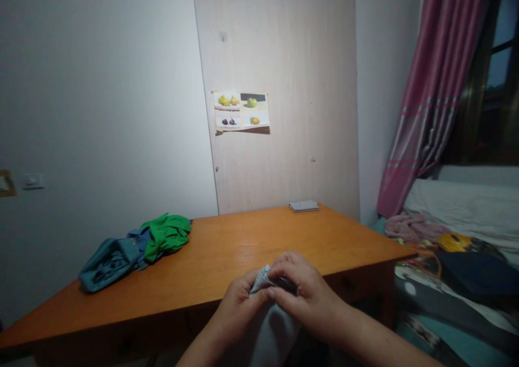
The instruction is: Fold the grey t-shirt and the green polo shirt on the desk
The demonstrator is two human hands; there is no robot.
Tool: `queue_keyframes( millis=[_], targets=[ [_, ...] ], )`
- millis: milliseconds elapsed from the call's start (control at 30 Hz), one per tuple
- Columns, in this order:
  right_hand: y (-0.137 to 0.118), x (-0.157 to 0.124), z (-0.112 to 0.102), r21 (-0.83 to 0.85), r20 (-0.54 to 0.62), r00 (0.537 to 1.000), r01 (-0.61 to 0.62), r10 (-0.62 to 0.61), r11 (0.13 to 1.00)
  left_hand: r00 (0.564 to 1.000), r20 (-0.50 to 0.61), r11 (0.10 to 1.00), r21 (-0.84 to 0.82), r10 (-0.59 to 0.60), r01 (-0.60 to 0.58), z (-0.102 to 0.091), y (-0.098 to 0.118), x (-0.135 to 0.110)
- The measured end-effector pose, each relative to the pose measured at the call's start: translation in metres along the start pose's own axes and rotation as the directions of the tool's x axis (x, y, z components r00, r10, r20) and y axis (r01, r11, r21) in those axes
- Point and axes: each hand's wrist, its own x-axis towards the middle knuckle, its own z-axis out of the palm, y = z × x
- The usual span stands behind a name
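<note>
A pale grey-blue piece of cloth [272, 332] hangs from both hands in front of the table's near edge, its upper part bunched between the fingers. My left hand [241, 298] is closed on the bunched top from the left. From the right, my right hand [308, 290] grips the same cloth, with fingers curled and thumb tip close to the left thumb. What kind of cloth item it is cannot be made out, as the fingers cover its top and the frame cuts off its lower part.
On the orange-brown wooden table [243, 248], a crumpled green garment [168, 237] and blue fabric [109, 264] lie at the left. A small checked notebook-like object [304, 206] lies at the back edge. A bed [466, 210] piled with cloths stands right, beside a pink curtain [425, 97].
</note>
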Motion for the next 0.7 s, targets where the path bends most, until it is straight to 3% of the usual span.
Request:
queue_keyframes(
  millis=[167, 333, 567, 700],
  targets=[
    [0.002, 0.001, 0.005, 0.083, -0.022, 0.998, -0.064, 0.066, 0.995, 0.999, 0.010, 0.996, 0.069, 0.053, -0.054, 0.001, -0.003, 0.002],
    [0.014, 0.002, 0.008, 0.062, -0.071, 0.988, -0.132, 0.136, 0.989, 1.000, 0.018, 0.998, 0.056, -0.005, 0.004, 0.002, -0.003, 0.003],
    [0.016, 0.000, 0.007, -0.028, 0.041, 0.988, -0.149, 0.150, 0.988, 0.999, -0.001, 0.997, 0.060, 0.039, -0.039, 0.002, -0.016, 0.007],
    [0.023, 0.003, 0.002, 0.070, 0.049, 0.982, -0.186, 0.182, 0.980, 1.000, -0.025, 1.000, 0.028, -0.010, 0.011, 0.003, -0.021, 0.006]
  ],
)
